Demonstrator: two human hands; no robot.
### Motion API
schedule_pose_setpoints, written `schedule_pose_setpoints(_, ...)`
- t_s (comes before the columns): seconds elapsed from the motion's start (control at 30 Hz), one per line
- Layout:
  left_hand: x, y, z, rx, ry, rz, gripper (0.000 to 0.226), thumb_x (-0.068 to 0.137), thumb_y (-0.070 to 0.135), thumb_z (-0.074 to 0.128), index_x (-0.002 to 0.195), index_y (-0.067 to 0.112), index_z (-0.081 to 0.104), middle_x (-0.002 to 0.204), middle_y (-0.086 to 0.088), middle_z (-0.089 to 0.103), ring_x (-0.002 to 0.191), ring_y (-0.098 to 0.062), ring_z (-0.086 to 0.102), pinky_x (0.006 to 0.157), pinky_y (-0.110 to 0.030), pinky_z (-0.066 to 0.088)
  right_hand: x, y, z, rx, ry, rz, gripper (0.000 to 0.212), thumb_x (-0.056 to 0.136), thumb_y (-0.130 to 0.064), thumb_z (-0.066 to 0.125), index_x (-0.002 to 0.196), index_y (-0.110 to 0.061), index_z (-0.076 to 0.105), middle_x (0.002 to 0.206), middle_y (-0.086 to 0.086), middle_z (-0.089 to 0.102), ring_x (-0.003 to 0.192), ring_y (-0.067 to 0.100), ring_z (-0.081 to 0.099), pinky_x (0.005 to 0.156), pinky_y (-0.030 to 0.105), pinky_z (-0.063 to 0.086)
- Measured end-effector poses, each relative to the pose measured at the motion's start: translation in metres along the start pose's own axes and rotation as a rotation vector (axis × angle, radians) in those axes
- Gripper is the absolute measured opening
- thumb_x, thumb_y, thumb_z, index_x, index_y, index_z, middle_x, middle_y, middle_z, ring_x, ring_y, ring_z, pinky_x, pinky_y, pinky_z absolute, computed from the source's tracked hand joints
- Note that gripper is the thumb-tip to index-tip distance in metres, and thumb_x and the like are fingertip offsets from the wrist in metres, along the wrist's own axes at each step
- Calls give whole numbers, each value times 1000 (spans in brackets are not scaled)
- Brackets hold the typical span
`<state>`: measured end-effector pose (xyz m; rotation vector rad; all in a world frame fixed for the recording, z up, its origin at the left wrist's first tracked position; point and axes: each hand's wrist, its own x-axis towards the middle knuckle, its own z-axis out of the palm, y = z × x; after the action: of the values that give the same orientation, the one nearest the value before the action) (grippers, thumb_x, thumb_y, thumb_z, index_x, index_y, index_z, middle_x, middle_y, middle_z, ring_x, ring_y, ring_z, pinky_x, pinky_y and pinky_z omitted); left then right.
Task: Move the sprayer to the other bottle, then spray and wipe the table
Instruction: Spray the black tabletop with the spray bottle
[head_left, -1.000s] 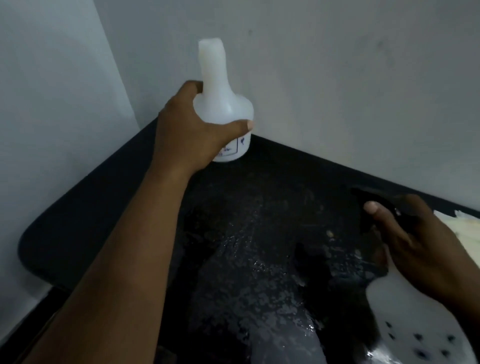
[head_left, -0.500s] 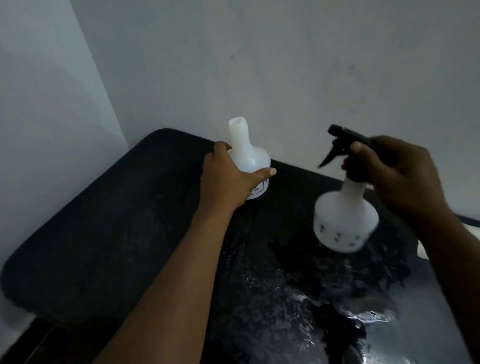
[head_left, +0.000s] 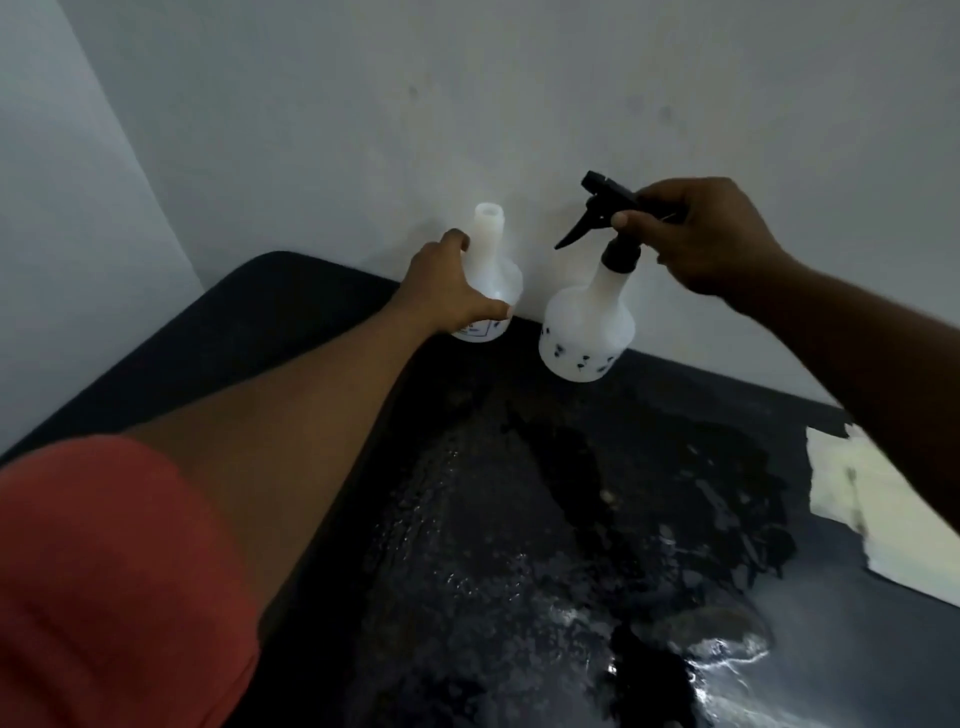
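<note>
Two white plastic bottles stand at the back of the black table (head_left: 260, 332), close to the wall. The left bottle (head_left: 491, 249) has a bare, uncapped neck, and my left hand (head_left: 452, 291) is wrapped around its body. The right bottle (head_left: 587, 327) carries a black trigger sprayer (head_left: 602, 208) on its neck. My right hand (head_left: 711, 234) grips the sprayer head from the right, with the nozzle and trigger pointing left.
Much of the table's middle and near part is wet and shiny (head_left: 571, 571). A pale cloth (head_left: 883, 509) lies at the right edge, partly under my right forearm. White walls meet in a corner behind the table. My red sleeve (head_left: 104, 571) fills the lower left.
My right hand has carried the sprayer bottle up and back, so it now sits beside the uncapped bottle near the wall. My left hand has kept its hold on the uncapped bottle.
</note>
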<state>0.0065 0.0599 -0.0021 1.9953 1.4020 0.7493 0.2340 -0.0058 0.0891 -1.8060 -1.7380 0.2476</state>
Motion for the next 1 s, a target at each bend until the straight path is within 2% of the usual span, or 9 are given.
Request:
schedule_pose_setpoints(0.13, 4, -17, 5, -52, -47, 3, 89, 64, 36, 87, 138, 16, 40, 130, -8, 55, 114, -24, 54, 86, -31, 46, 7, -4, -8, -88, -73, -5, 29, 92, -36, 63, 114, -19, 70, 95, 4, 66, 84, 27, 62, 85, 42, 53)
schedule_pose_setpoints(0.27, 3, -20, 6, -110, -73, -13, 99, 62, 41, 88, 143, 18, 35, 136, -5, 52, 120, -23, 51, 96, -35, 45, 3, 0, -11, -219, -103, -29, 32, 89, -44, 63, 109, -20, 70, 82, 3, 64, 68, 16, 56, 61, 28, 44)
schedule_pose_setpoints(0.43, 3, -16, 2, -25, -140, -29, 115, 61, 46, 88, 149, 11, 23, 144, -8, 44, 127, -25, 45, 91, -27, 36, -25, 32, -27, -314, -152, 25, 60, 82, -60, 61, 125, -19, 60, 102, -1, 67, 89, 17, 60, 76, 28, 40)
schedule_pose_setpoints(0.57, 0, -23, 3, 110, -193, -30, 125, 60, 45, 88, 151, 6, 12, 145, -11, 46, 129, -27, 47, 91, -28, 38, -67, 64, -60, -370, -183, 138, 53, 84, -58, 61, 118, -17, 64, 108, 6, 72, 93, 22, 64, 78, 28, 42)
schedule_pose_setpoints(0.63, -7, -32, -5, 154, -120, -43, 137, 48, 63, 85, 151, 8, 13, 145, -11, 47, 129, -27, 49, 93, -33, 40, -84, 76, -73, -405, -223, 170, 44, 88, -52, 61, 111, -14, 68, 108, 10, 73, 97, 27, 65, 79, 30, 46)
schedule_pose_setpoints(0.7, -13, -34, -9, 147, 42, 32, 126, 39, 84, 73, 137, 13, 37, 135, -14, 56, 119, -32, 56, 90, -42, 47, -104, 89, -87, -421, -242, 213, 37, 91, -45, 60, 105, -12, 71, 108, 11, 73, 99, 28, 65, 80, 30, 46)
schedule_pose_setpoints(0.8, -12, -23, -12, 100, 244, 190, 94, 53, 92, 54, 111, 19, 54, 112, -17, 63, 103, -40, 60, 85, -49, 50, -131, 107, -101, -411, -225, 271, 30, 92, -35, 62, 103, -9, 73, 105, 10, 74, 99, 27, 65, 81, 31, 48)
schedule_pose_setpoints(0.87, -17, 12, -6, 114, 252, 319, 64, 70, 82, 52, 97, 25, 60, 98, -13, 63, 92, -39, 62, 78, -45, 49, -146, 115, -105, -390, -224, 304, 25, 92, -31, 63, 101, -10, 73, 100, 7, 74, 95, 25, 66, 80, 32, 50)
schedule_pose_setpoints(1.0, -45, 109, 43, 92, 193, 642, 34, 83, 36, 72, 90, 4, 65, 91, -19, 63, 86, -36, 60, 75, -44, 50, -175, 130, -115, -424, -208, 363, 19, 91, -32, 61, 95, -17, 71, 93, 4, 72, 86, 23, 64, 73, 32, 51)
